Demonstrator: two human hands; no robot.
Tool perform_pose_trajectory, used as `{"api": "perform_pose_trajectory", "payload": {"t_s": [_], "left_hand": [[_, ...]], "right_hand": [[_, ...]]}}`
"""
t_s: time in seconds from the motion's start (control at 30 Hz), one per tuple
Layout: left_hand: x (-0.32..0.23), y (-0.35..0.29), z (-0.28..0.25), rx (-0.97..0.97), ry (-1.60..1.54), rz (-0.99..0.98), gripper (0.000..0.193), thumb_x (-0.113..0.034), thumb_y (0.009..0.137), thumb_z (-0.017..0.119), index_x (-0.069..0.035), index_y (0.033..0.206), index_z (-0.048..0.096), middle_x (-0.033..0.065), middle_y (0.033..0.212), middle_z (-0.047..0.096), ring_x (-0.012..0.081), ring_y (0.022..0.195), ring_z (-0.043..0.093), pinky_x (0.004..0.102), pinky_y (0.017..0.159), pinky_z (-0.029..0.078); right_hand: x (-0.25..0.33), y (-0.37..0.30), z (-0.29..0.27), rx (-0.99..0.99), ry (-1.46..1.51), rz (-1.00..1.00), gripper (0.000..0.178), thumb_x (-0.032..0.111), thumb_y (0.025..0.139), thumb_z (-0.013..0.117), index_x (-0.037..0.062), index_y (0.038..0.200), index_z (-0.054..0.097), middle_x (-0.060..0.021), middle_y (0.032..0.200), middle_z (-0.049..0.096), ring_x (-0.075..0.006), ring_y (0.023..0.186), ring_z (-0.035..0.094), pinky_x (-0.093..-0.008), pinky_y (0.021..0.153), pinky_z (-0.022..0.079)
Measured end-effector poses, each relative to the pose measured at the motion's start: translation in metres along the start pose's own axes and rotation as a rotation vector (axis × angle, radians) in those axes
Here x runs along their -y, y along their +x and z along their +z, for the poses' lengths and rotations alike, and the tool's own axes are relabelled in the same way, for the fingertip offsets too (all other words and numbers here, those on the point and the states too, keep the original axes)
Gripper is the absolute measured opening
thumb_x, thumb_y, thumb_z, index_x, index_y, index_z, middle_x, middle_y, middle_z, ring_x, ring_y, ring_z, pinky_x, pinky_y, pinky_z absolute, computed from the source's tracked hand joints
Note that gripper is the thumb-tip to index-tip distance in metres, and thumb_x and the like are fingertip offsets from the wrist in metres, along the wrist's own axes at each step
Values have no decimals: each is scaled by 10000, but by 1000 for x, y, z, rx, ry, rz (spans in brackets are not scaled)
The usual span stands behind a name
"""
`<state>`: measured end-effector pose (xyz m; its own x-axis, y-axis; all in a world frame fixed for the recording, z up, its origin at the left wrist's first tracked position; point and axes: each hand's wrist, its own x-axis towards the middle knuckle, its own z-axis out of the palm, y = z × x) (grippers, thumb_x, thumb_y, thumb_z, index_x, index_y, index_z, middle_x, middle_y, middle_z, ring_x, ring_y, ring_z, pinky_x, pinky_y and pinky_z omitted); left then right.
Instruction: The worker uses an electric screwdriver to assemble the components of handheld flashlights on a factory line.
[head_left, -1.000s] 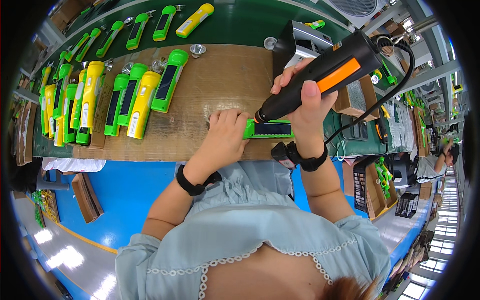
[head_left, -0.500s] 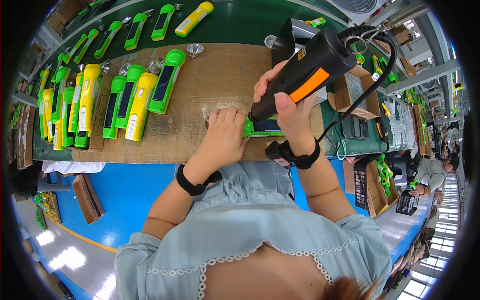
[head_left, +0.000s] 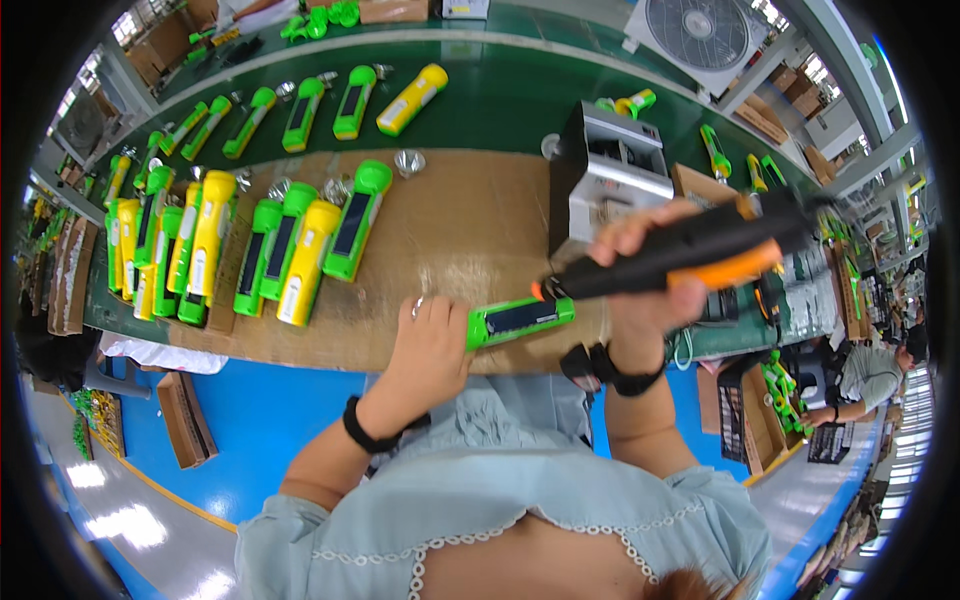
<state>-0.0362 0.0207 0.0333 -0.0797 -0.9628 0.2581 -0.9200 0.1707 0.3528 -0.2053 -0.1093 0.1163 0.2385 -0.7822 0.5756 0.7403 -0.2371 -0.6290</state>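
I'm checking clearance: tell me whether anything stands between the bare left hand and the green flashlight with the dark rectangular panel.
Nothing visible does; the left hand is on the green flashlight, at its left end.

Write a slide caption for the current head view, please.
Left hand holds a green flashlight; right hand grips a black-and-orange electric screwdriver.

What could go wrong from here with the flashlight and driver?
1. The electric screwdriver has its tip close to the dark panel of the green flashlight; a slip might scratch it.
2. Only the left hand steadies the flashlight, at one end, so driver torque might twist it on the cardboard.
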Motion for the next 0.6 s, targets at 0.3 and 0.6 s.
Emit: {"api": "perform_pose_trajectory", "payload": {"t_s": [0.3,0.6], "left_hand": [[25,68,10,-133,242,-218,489,-342,624,754,-33,945,552,124,865,539,282,845,543,406,717,401],[156,303,57,-328,674,-582,360,-306,809,577,-51,1060,535,157,1059,542,328,964,546,440,804,406]], "right_hand": [[29,-33,-20,-88,-180,148,649,348,650,810,-5,1032,423,-96,772,526,-184,686,567,-296,596,495],[10,-41,-48,-41,-286,95,634,144,646,804,29,1110,387,-103,901,506,-198,738,573,-300,606,488]]}}
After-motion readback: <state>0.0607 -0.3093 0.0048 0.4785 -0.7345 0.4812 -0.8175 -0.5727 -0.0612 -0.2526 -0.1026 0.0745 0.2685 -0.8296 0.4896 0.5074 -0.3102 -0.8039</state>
